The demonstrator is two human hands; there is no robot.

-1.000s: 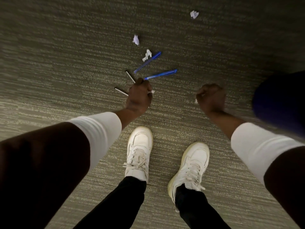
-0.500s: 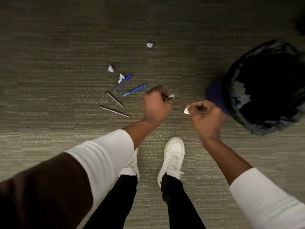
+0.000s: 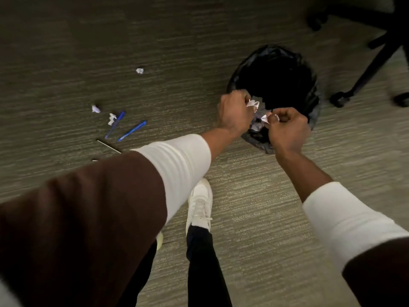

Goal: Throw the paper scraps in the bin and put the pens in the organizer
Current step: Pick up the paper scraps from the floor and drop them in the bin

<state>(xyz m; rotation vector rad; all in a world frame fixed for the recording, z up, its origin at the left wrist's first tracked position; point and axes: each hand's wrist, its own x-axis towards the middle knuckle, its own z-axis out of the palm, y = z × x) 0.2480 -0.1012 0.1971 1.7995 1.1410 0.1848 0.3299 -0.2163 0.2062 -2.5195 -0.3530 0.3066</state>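
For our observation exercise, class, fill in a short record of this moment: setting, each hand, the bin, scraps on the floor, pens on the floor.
setting: carpet floor, seen from above
left hand: shut on a paper scrap, over the bin's rim
right hand: shut on a small scrap, at the bin's near edge
bin: black liner, crumpled paper visible inside
scraps on floor: three
blue pens: two, on the carpet
silver pens: two, one partly hidden by the sleeve
organizer: not in view
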